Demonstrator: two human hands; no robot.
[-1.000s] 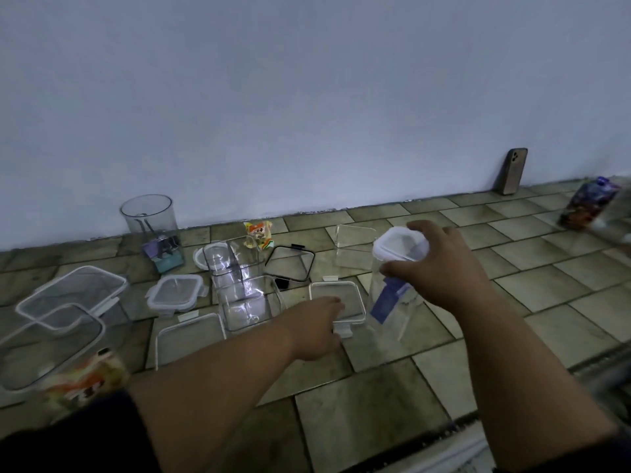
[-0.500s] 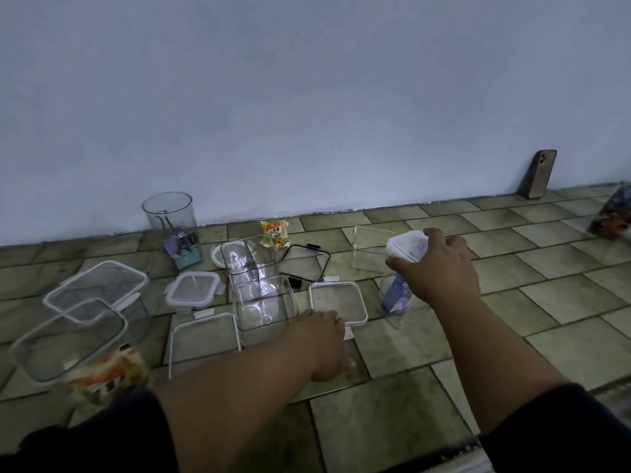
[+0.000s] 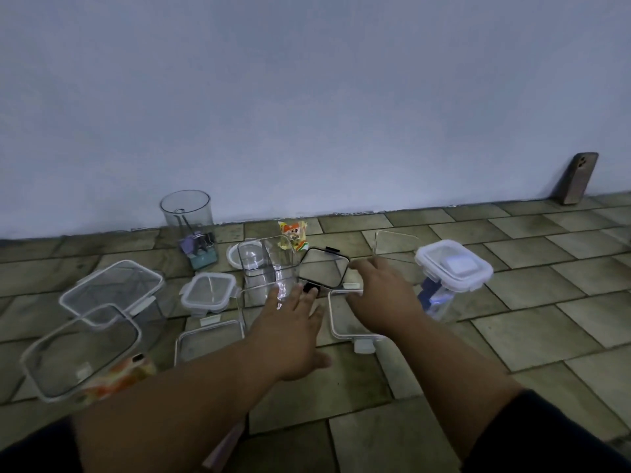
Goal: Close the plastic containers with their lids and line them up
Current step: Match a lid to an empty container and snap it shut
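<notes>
At the far left of the tiled tabletop [image 3: 532, 336], two large clear rectangular plastic containers carry white-rimmed lids, the nearer one [image 3: 78, 356] overlapping the farther one [image 3: 112, 288]. An orange snack packet [image 3: 116, 380] lies against the nearer one. Right of them sits a small square clear container with a clipped white-rimmed lid [image 3: 209, 293], and below it a flat clear lid [image 3: 208, 339]. By the wall stands a round clear cup [image 3: 186, 213]. In front of it a small teal box [image 3: 205, 257] holds purple and metal clips.

Near the centre a tall clear square container [image 3: 266, 264] stands upright and open-topped, its long axis vertical. The left grip [image 3: 293, 332] is spread with straight fingers and holds nothing. Its fingertips lie over a second clear container [image 3: 252, 298] just in front of the tall one. A black-rimmed clear lid [image 3: 324, 271] lies beyond it. The right grip [image 3: 382, 295], palm down with relaxed fingers, holds nothing and points up-left toward that lid. It hovers over a white-rimmed rectangular clear lid [image 3: 345, 322] that lies flat, its long axis running from the bottom towards the top of the frame.

At the right a tall clear container closed with a white clip lid [image 3: 454, 268] stands upright. A blue patch shows through its wall; I cannot tell whether it is a label or contents. A brown phone [image 3: 578, 177] leans on the wall at the upper right.
</notes>
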